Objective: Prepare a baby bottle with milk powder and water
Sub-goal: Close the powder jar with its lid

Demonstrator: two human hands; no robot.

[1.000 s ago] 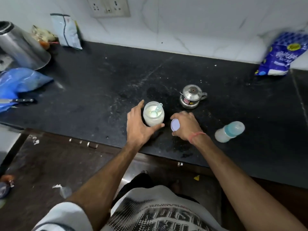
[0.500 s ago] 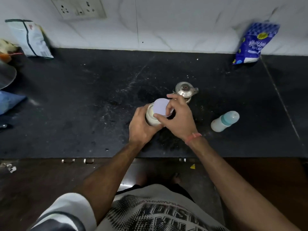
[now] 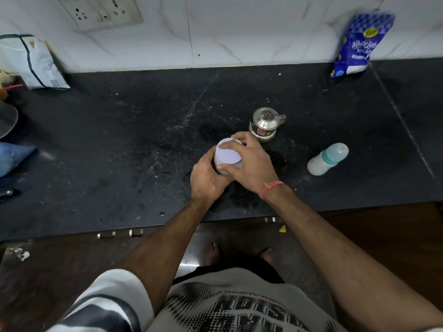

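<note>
Hands meet at centre of the black counter (image 3: 119,144), both on the small jar (image 3: 221,169). Left hand (image 3: 207,178) is wrapped round the jar's side from the near-left, fingers curled closed on it, thumb up along the wall. Right hand (image 3: 251,164) comes over from the right w/ fingers spread round the edge of the pale lilac lid (image 3: 229,153), gripping its rim; lid sits flat on top of the jar, can't tell if it's seated tight. Red thread band (image 3: 272,188) on the right wrist. Jar stands upright on the counter, contents hidden by lid & hands.

Just behind the right hand, nearly touching the fingertips, is a small steel pot (image 3: 265,124) w/ knobbed lid and a side spout. Baby bottle (image 3: 327,159) lies on its side well to the right, apart from both hands, teal cap end pointing up-right, body white.

Far back right, blue sugar packet (image 3: 358,44) leans on the white tiled wall. Back left, a white pouch (image 3: 36,62) also leans on the wall, under a switch/socket plate (image 3: 103,10). Left edge: blue plastic bag (image 3: 13,156), partly out of view
</note>
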